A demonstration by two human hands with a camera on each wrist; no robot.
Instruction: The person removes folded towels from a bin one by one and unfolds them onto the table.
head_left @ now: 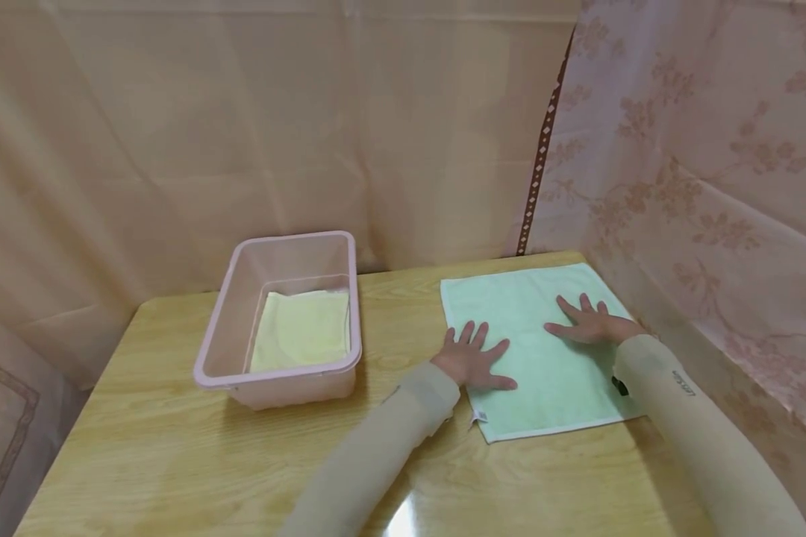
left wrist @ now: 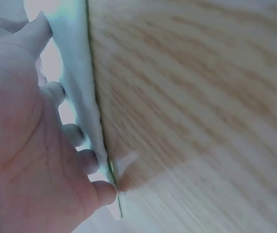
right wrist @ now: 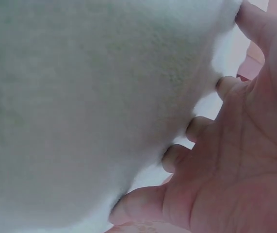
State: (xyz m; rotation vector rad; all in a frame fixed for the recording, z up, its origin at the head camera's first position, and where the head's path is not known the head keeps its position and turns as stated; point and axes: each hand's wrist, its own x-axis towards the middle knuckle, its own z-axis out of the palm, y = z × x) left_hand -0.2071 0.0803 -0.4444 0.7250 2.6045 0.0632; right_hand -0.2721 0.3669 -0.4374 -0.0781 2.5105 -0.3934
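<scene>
A pale green towel (head_left: 537, 373) lies spread flat on the wooden table at the right, with a small white tag (head_left: 479, 416) at its near left corner. My left hand (head_left: 472, 362) is at the towel's left edge, fingers spread and fingertips touching the cloth. Farther right, my right hand (head_left: 591, 324) rests on the towel's right part with its fingers spread. In the left wrist view the fingertips (left wrist: 73, 134) meet the towel beside its edge. The right wrist view shows the fingertips (right wrist: 177, 158) pressing on the cloth. Neither hand grips anything.
A pink plastic basin (head_left: 292, 388) stands left of the towel, holding a folded yellow towel (head_left: 302, 328). Beige curtains (head_left: 275, 134) hang behind the table (head_left: 141, 440). A flowered pink curtain (head_left: 725, 186) runs close along the right side.
</scene>
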